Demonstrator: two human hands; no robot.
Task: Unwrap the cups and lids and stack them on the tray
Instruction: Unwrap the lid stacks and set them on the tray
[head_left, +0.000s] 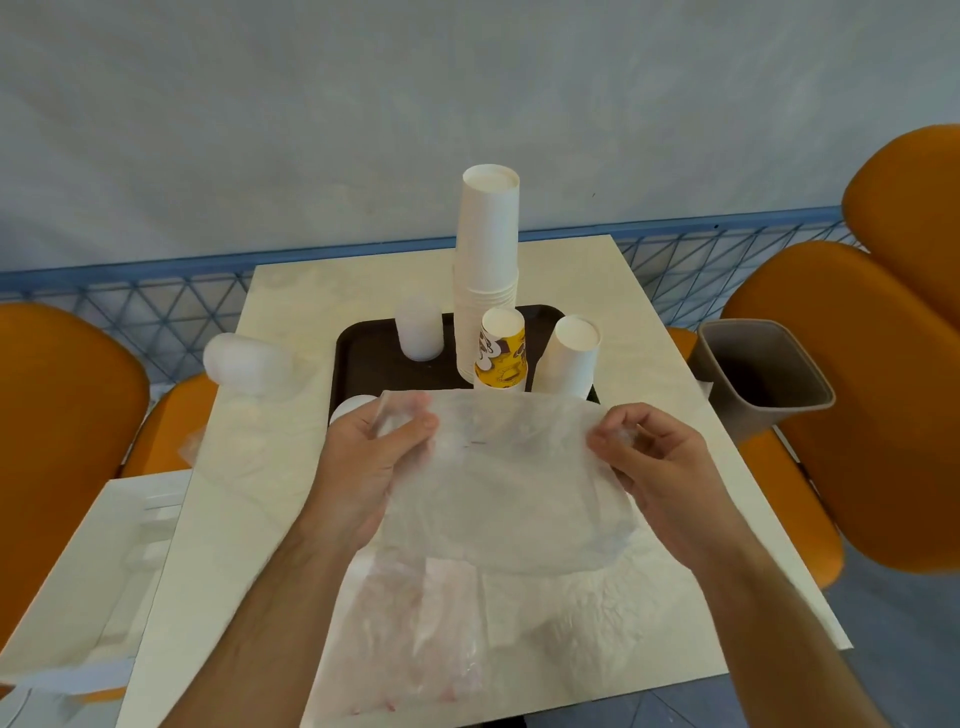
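**Wrapper held over the surface, cups on tray**

Left hand (371, 457) and right hand (657, 467) each pinch a top corner of an empty clear plastic wrapper (511, 483), stretched between them above the surface (291, 312). At 12 o'clock from the hands, the dark tray (363, 358) carries a tall white cup stack (488, 260), a yellow printed cup (501, 348), a short white cup stack (569, 358) and a lid stack (418, 327). Grey bin (763, 374) at 2 o'clock.

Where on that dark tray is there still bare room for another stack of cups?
The tray is bare at its left side, between the clear lid stack and its left rim. Its right half is crowded: the tall white cup stack, the yellow printed cups and the short white cups stand close together. The plastic wrapper, held by both hands, hides the near edge.
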